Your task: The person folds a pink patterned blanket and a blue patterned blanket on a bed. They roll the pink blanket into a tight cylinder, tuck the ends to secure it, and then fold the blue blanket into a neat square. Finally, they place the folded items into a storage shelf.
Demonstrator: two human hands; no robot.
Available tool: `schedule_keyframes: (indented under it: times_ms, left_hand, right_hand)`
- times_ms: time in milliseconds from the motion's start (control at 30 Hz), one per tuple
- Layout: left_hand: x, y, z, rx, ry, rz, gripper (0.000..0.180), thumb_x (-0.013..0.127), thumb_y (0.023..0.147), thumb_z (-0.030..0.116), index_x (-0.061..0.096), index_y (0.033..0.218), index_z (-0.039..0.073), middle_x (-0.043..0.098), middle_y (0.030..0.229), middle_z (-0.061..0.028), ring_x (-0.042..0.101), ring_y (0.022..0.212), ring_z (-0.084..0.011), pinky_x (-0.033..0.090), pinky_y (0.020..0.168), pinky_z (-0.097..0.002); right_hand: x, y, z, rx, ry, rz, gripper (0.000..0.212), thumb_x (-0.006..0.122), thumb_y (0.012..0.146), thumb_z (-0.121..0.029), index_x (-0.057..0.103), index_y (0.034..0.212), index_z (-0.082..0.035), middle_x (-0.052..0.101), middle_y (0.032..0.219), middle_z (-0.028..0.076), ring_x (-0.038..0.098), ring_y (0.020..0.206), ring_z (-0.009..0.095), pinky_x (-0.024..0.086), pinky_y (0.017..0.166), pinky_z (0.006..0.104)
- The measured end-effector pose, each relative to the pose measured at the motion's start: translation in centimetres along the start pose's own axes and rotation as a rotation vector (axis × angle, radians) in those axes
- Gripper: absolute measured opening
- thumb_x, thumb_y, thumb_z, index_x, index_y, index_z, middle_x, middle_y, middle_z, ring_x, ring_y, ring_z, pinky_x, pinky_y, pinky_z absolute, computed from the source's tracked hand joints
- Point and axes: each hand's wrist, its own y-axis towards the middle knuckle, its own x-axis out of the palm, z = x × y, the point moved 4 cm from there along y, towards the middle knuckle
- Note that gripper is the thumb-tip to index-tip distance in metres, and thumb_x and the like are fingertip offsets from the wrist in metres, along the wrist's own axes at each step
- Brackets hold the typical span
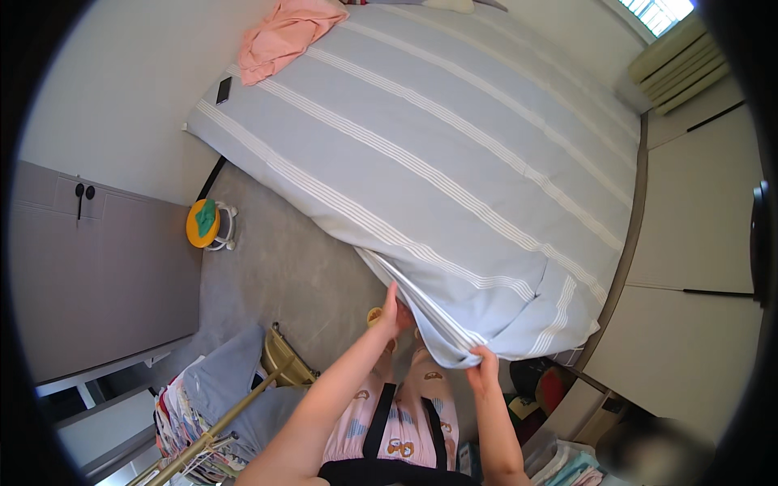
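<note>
A light blue-grey bedsheet (381, 174) with white stripes covers the bed in front of me. At the bed's near corner, my right hand (484, 368) is closed around the sheet's lower edge, lifting it into a fold. My left hand (392, 314) is beside the hanging side of the sheet, with one digit stretched upward along the fabric. Its other fingers are partly hidden, and it does not appear to pinch the cloth. Between my two hands the sheet's edge hangs loose and bunched.
A pink cloth (288, 36) and a phone (224, 90) lie at the bed's far left. A yellow stool (203, 223) stands beside a grey cabinet (113, 275). Clothes hang on a gold-coloured rack (235, 413) at lower left. White cabinets (697, 219) line the right side.
</note>
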Motion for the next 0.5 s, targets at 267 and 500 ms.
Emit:
schedule_keyframes:
  times_ms: [267,500]
  left_hand:
    - [-0.4,4.0,6.3,0.296,-0.398,0.194,0.051,0.050,0.064,0.016,0.043,0.112,0.000,0.049,0.112,-0.0178,0.046,0.103,-0.0341,0.035,0.093,-0.0470]
    - [4.5,-5.3,7.9,0.742,-0.106,0.270,0.028,0.056,0.070,0.003,0.053,0.098,-0.002,0.058,0.089,-0.0069,0.055,0.084,-0.0179,0.043,0.074,-0.0295]
  right_hand:
    - [3.3,0.8,-3.5,-0.012,0.279,-0.143,0.031,0.051,0.082,-0.009,0.047,0.112,-0.003,0.054,0.112,0.011,0.050,0.106,0.026,0.036,0.097,0.0418]
    - [9.4,4.2,-1.9,0.112,-0.392,-0.407,0.051,0.058,0.083,-0.020,0.037,0.126,-0.002,0.040,0.129,0.010,0.039,0.118,0.025,0.033,0.095,0.0436]
